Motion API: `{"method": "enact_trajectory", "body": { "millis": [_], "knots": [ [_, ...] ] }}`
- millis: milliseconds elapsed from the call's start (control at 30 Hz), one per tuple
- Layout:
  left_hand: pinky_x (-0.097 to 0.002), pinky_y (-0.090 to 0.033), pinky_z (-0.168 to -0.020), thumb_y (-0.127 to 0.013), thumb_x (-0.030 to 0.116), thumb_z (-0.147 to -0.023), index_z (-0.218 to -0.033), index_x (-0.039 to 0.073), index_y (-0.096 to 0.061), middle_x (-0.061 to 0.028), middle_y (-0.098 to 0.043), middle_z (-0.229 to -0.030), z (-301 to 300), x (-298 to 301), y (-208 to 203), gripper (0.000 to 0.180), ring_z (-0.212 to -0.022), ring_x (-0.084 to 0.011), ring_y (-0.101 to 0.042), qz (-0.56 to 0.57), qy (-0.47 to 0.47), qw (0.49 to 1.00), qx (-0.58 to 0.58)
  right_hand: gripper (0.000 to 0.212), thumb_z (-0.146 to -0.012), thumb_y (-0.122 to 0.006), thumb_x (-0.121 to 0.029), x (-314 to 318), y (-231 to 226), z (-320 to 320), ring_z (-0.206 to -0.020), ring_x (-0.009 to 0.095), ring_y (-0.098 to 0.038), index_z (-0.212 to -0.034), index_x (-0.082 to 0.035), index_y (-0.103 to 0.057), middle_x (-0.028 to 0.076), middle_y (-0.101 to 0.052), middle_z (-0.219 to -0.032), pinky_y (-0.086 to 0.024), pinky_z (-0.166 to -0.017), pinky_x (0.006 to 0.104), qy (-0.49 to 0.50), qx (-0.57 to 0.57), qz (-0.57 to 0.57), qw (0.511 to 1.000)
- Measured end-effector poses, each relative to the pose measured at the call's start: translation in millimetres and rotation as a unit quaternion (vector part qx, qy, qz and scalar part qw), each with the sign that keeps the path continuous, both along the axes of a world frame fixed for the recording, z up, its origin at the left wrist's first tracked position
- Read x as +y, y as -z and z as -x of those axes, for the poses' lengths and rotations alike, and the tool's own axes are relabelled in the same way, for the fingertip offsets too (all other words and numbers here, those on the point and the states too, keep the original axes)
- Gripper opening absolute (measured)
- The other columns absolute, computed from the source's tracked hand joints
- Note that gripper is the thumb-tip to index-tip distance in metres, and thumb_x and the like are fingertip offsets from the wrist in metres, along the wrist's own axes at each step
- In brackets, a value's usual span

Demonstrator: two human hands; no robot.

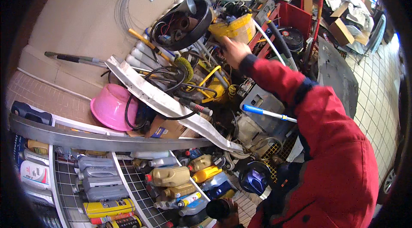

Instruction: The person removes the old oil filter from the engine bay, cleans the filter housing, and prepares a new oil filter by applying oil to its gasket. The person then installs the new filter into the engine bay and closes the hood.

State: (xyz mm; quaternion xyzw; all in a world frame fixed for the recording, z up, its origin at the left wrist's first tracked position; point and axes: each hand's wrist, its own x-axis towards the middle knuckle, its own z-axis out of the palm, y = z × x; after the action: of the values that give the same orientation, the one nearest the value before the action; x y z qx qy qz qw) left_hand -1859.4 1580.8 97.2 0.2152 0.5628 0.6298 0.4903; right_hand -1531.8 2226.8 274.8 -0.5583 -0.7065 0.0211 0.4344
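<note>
One yellow tub (242,28), probably stiff and weighty if full, best held by its rim; the right hand (236,52) is at its lower side, grip unclear. The left hand (233,217) curls round one dark cylinder (218,208), likely rigid. Beyond: one black bowl (207,20), one pink basin (110,107).
</note>
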Motion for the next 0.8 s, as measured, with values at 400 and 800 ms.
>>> {"method": "enact_trajectory", "body": {
  "millis": [400,800],
  "knots": [
    [-0.067,-0.037,-0.119,-0.073,0.028,-0.092,-0.159,0.011,-0.041,-0.0202,-0.041,-0.163,-36.6,78.1,-94.9,0.076,-0.151,-0.0427,-0.038,-0.153,0.242,0.84,-0.461,0.02,-0.094,-0.055,-0.007,-601.5,310.5,-155.8,-0.055,0.018,-0.062,-0.109,0.003,-0.063,0.012,-0.069,-0.075,-0.049,-0.048,0.0365,0.08,0.412,0.504,0.755],
    [-0.0711,-0.034,-0.12,-0.081,0.017,-0.077,-0.152,0.018,-0.053,-0.0113,-0.051,-0.158,-172.4,-22.1,-88.0,0.08,-0.145,-0.0387,-0.049,-0.141,0.427,0.803,-0.391,0.022,-0.089,-0.065,-0.015,-987.1,373.6,-199.9,-0.067,0.024,-0.063,-0.107,-0.004,-0.06,0.011,-0.063,-0.078,-0.053,-0.061,0.039,0.316,0.388,0.436,0.748]
  ]
}}
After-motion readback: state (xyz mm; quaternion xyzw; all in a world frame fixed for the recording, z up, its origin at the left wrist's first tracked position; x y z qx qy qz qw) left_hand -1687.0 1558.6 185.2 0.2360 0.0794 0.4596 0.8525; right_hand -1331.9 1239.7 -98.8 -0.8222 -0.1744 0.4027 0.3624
